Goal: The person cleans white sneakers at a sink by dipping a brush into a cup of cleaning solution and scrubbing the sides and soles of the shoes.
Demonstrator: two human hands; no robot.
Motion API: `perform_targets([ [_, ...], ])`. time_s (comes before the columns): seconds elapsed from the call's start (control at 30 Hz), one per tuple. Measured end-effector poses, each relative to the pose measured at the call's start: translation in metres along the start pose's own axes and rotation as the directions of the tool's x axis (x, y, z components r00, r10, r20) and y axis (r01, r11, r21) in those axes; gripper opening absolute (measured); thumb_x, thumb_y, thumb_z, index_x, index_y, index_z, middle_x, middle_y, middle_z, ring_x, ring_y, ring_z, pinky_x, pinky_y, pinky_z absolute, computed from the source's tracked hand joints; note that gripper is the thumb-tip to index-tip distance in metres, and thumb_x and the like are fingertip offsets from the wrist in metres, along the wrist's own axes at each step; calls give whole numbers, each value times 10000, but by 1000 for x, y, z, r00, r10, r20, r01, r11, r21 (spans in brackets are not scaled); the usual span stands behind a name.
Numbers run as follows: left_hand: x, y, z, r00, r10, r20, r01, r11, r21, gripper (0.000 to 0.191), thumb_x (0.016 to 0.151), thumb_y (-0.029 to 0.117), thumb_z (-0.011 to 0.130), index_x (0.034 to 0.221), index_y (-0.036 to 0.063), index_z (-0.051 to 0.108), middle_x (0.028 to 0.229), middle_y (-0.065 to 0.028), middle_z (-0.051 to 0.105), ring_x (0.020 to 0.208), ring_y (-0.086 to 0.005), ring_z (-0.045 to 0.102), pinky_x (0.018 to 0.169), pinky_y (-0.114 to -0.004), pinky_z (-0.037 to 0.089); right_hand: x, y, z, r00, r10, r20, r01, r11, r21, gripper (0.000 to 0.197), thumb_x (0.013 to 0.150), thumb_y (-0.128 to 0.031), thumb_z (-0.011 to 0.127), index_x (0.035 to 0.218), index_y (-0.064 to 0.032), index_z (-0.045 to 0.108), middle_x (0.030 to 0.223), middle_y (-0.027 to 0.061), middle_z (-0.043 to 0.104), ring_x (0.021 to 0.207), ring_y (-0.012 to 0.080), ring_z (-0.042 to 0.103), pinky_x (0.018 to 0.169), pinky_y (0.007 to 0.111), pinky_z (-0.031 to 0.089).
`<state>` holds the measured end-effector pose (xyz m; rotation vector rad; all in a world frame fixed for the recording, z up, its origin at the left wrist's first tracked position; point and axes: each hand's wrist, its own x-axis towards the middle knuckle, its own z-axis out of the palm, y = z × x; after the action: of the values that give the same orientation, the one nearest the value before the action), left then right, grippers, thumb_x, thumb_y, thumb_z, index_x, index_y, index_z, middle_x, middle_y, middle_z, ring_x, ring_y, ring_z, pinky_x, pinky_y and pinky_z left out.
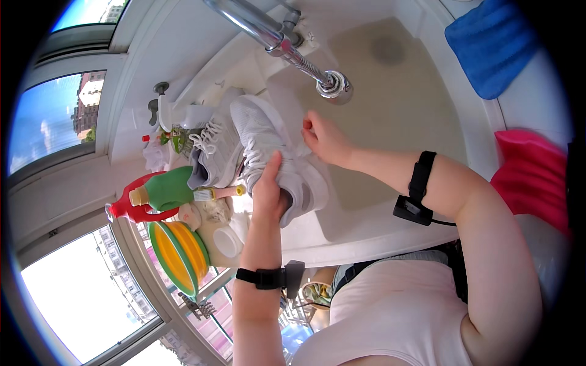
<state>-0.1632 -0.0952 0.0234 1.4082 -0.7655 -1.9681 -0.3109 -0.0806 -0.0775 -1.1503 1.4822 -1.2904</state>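
My left hand [269,191] grips a light grey laced sneaker [263,130] by its ankle opening, with the sole turned towards the sink basin. My right hand [326,138] is half curled just right of the sneaker, below the chrome faucet spout [335,87]; whether its fingers hold anything is hidden. A second grey sneaker [219,153] lies left of the first one on the ledge. Beside it a brush [219,192] with a pinkish handle lies near a green bottle [169,188]. The white sink [316,251] holds cloudy water.
A red bottle [130,201], a green and yellow collapsible basin [178,256], a white round container [227,242] and a small plant [174,139] stand at the left by the windows. A blue cloth [492,50] and a red cloth [531,178] hang at the right.
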Motion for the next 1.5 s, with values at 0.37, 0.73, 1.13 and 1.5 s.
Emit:
perform_targets([
  [0.37, 3, 0, -3, 1000, -12, 23, 14, 993, -120, 424, 926, 150, 585, 1298, -1, 447, 1200, -128, 566, 1085, -276, 573, 954, -405, 474, -25, 171, -126, 938, 232, -260, -323, 301, -897, 311, 818, -21, 570, 1126, -42, 524, 1106, 176, 581, 1067, 343, 556, 842, 454, 477],
  [0.73, 0, 0, -11, 999, -4, 48, 10, 994, -112, 407, 927, 166, 579, 1278, -2, 459, 1179, -123, 574, 1072, -273, 576, 942, -402, 474, -58, -58, -37, 987, -52, 154, 43, 997, 64, 114, 835, 15, 598, 923, -5, 529, 942, 115, 548, 773, 242, 587, 673, 336, 469],
  [1.13, 0, 0, -4, 999, -25, 21, 27, 994, -102, 434, 930, 197, 575, 1283, -21, 450, 1189, -132, 572, 1082, -281, 573, 939, -408, 471, -114, -29, -12, 722, -483, 495, 598, 796, -96, 83, 812, -82, 569, 886, -42, 567, 925, 92, 543, 870, 255, 593, 723, 360, 495],
  [1.5, -2, -2, 10, 997, -73, -18, 72, 997, -27, 460, 897, 179, 599, 1261, -51, 435, 1171, -145, 554, 1069, -280, 563, 925, -409, 465, -84, -24, -36, 871, -308, 382, 331, 944, 5, 113, 826, -11, 609, 912, -11, 536, 905, 111, 549, 841, 276, 586, 725, 360, 480],
])
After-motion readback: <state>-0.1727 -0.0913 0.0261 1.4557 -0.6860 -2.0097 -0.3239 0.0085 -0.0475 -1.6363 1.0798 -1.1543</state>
